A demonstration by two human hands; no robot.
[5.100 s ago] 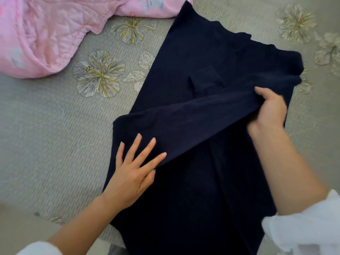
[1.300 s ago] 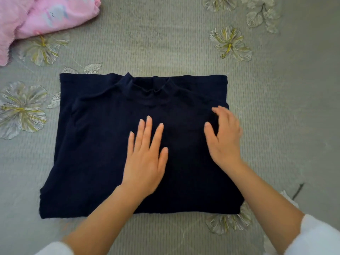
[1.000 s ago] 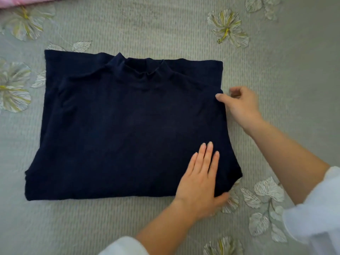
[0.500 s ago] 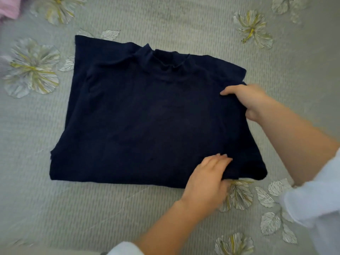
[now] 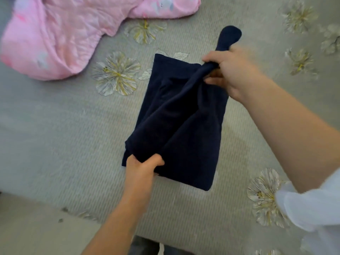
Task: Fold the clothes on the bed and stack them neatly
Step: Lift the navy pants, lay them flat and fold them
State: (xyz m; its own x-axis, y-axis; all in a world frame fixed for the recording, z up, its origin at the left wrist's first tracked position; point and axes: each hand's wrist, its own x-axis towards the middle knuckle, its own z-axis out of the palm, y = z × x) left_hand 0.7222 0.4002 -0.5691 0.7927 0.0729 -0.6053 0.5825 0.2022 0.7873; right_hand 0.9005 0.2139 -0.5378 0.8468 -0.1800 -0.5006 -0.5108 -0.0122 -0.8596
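The navy top [image 5: 184, 126] has gone from a wide rectangle to a narrow half-fold on the bedspread [image 5: 55, 135], down-right of the pink jacket [image 5: 55, 34]; the left hand [image 5: 141, 168] grips its end farthest from the jacket, the right hand [image 5: 230, 70] clutches bunched fabric at the nearer end

a bedroom in a home: a bed [image 5: 55, 129] fills the view, covered by a grey ribbed spread [image 5: 276, 129] stitched with pale flowers [image 5: 116, 74]. a crumpled pink quilted garment [image 5: 55, 34] lies at the far left, a navy garment [image 5: 184, 137] in the middle.
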